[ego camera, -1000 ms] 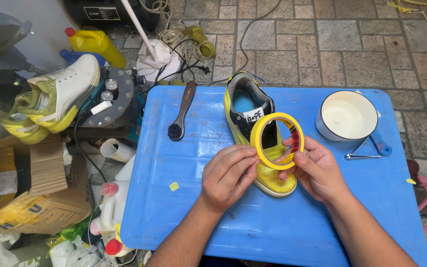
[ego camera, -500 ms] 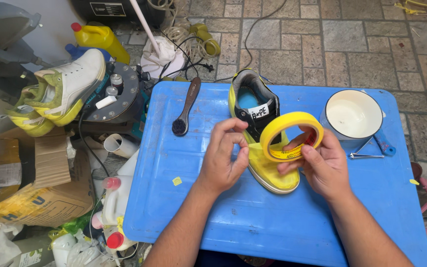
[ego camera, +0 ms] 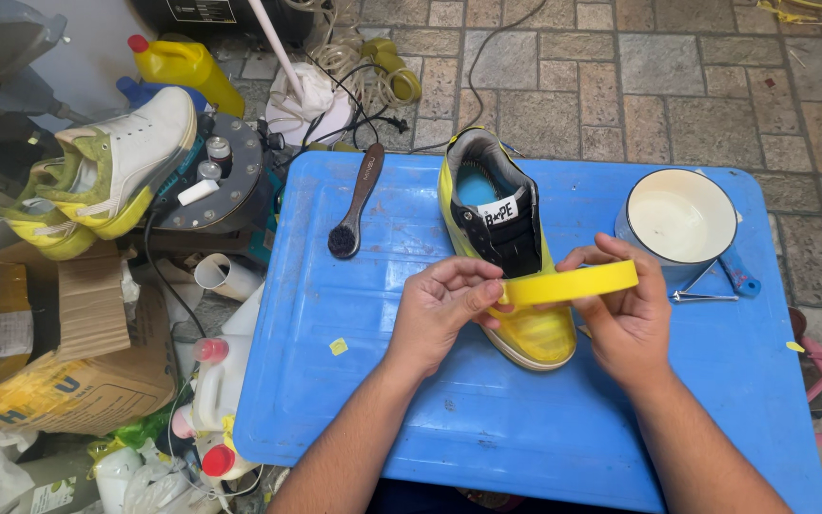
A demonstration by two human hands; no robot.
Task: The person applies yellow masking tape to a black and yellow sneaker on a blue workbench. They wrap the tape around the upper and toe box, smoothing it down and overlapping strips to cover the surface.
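Tape roll (ego camera: 573, 283) — yellow, light, stiff-ringed — held edge-on over the yellow sneaker (ego camera: 508, 257) on the blue table (ego camera: 354, 400); left hand (ego camera: 444, 309) pinches its end, right hand (ego camera: 625, 309) grips its rim — probably the best hold.

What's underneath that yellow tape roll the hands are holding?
Under the yellow tape roll lies the toe of a yellow shoe on the blue table. The left hand and right hand cover parts of the toe.

Two bare forearms entered from the lower edge; the left hand (ego camera: 444, 309) and right hand (ego camera: 625, 314) wore no gloves, rings or watch. No sleeves reached the visible forearms.
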